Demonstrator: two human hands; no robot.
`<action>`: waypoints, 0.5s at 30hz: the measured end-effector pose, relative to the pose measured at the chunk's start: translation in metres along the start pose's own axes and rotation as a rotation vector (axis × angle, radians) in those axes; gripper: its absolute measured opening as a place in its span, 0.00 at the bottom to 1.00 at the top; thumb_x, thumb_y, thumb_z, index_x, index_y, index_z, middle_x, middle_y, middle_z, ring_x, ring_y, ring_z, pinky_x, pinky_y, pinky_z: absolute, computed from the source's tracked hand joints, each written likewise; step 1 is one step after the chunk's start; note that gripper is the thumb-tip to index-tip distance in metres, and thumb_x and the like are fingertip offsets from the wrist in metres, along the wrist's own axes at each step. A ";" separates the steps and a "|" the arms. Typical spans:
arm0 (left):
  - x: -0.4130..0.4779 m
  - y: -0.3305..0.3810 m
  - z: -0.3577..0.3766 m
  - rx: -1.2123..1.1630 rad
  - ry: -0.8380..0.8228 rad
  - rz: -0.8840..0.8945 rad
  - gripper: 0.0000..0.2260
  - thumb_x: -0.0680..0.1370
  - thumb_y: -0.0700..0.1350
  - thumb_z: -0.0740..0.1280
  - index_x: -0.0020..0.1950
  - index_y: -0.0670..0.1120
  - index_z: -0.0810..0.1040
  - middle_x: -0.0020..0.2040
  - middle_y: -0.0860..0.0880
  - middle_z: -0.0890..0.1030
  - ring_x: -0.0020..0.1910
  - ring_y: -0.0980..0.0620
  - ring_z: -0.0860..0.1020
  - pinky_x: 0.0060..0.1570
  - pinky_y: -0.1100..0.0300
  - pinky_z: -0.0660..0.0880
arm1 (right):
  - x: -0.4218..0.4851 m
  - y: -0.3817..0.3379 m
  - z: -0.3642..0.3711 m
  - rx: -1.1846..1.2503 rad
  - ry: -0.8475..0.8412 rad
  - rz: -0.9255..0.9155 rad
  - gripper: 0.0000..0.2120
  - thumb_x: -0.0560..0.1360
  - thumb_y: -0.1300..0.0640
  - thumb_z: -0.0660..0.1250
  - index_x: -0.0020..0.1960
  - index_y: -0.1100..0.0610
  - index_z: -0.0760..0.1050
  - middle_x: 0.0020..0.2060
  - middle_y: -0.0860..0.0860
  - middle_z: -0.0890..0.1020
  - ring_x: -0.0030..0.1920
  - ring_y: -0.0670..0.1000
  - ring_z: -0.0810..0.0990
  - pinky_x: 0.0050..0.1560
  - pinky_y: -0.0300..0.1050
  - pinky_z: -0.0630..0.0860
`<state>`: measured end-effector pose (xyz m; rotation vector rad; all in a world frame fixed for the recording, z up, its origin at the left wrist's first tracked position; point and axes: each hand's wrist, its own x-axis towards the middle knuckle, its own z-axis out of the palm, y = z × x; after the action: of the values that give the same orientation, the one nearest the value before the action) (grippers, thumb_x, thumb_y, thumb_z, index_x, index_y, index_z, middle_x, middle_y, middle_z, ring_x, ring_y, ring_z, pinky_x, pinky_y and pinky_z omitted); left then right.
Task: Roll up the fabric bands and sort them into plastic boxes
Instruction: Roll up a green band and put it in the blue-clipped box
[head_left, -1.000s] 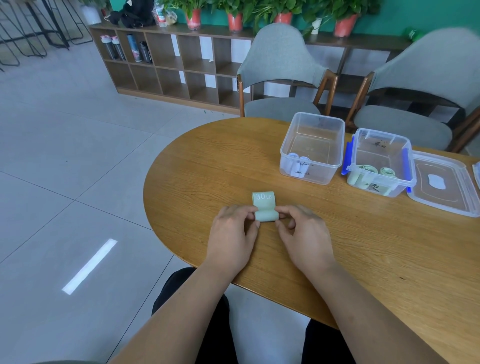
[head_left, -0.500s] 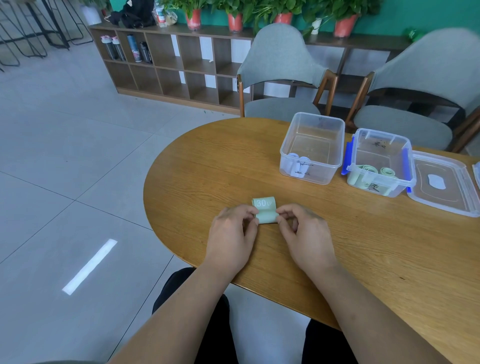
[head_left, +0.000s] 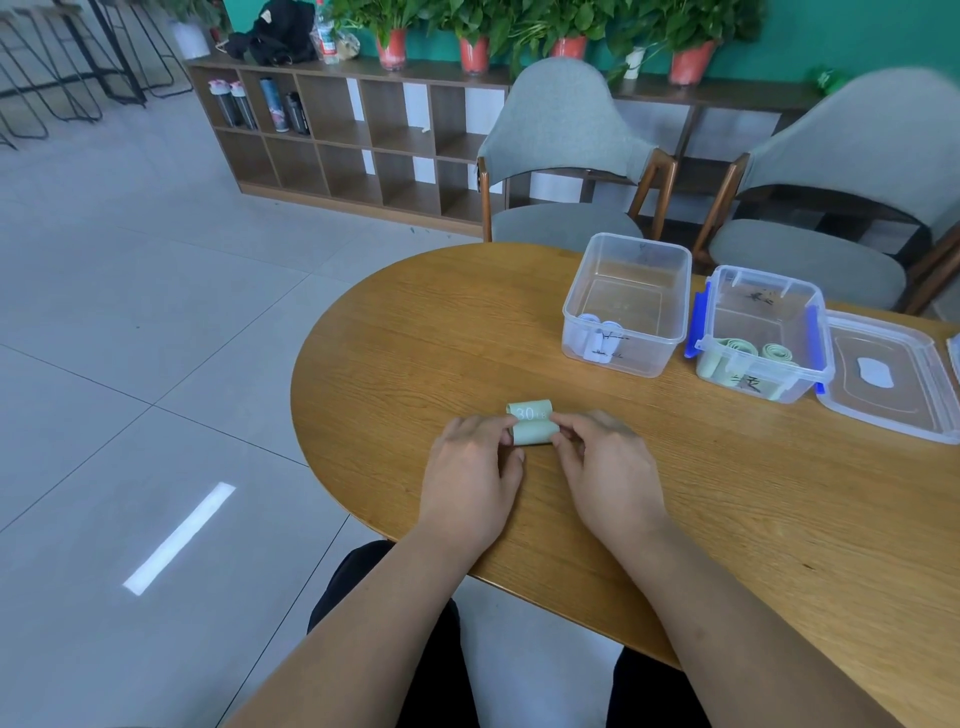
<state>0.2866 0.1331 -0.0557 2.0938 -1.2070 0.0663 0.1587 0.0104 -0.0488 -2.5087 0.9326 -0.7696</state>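
Fingers: the left hand (head_left: 467, 480) and the right hand (head_left: 609, 480) both curl their fingers (head_left: 503, 432) inward and pinch the two ends of one roll, one hand at each end.
Band: the green fabric band (head_left: 535, 432) lies on the bench (head_left: 415, 338) near its front edge, between the hands. Most of it is wound into a short roll, and a short flat tail lies just beyond it.
Handling: it looks light, soft and somewhat springy, so the roll will likely loosen if let go. The surest hold seems to be around the roll's body with the tail trapped under a thumb, squeezed only gently.
Writing on band: "30" in white on the tail; the smaller characters after it are too faint to read.
Clear box (head_left: 574, 312): stands well beyond the hands to the right and holds white rolls (head_left: 600, 340) at its near wall. There is black handwriting on the wall, not legible.
Blue-clipped box (head_left: 816, 332): stands just beside the clear box and holds green rolls (head_left: 776, 351). It has a handwritten black mark on the near wall, unreadable.
Lid (head_left: 904, 410): lies flat to the right of the boxes.
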 end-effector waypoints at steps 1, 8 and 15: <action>0.001 0.001 -0.001 0.000 0.000 -0.005 0.16 0.79 0.47 0.72 0.66 0.52 0.80 0.49 0.59 0.79 0.49 0.55 0.74 0.54 0.52 0.76 | 0.003 -0.001 -0.001 0.002 -0.012 0.009 0.12 0.81 0.53 0.69 0.64 0.49 0.82 0.47 0.45 0.81 0.46 0.47 0.79 0.47 0.46 0.79; 0.010 0.005 -0.003 0.005 0.011 -0.012 0.14 0.76 0.46 0.73 0.60 0.55 0.77 0.45 0.59 0.79 0.46 0.53 0.75 0.49 0.51 0.76 | 0.018 0.000 -0.009 0.110 -0.064 0.107 0.06 0.79 0.52 0.72 0.56 0.44 0.82 0.39 0.40 0.83 0.36 0.40 0.78 0.43 0.44 0.79; 0.028 0.006 -0.006 0.056 -0.057 -0.054 0.09 0.80 0.47 0.70 0.60 0.52 0.81 0.45 0.55 0.82 0.49 0.50 0.79 0.51 0.52 0.76 | 0.022 -0.009 -0.007 -0.077 -0.076 0.058 0.13 0.81 0.47 0.67 0.64 0.46 0.81 0.49 0.44 0.84 0.48 0.48 0.82 0.46 0.45 0.78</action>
<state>0.2997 0.1141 -0.0375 2.1895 -1.1937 0.0155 0.1730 0.0010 -0.0312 -2.5449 1.0218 -0.6274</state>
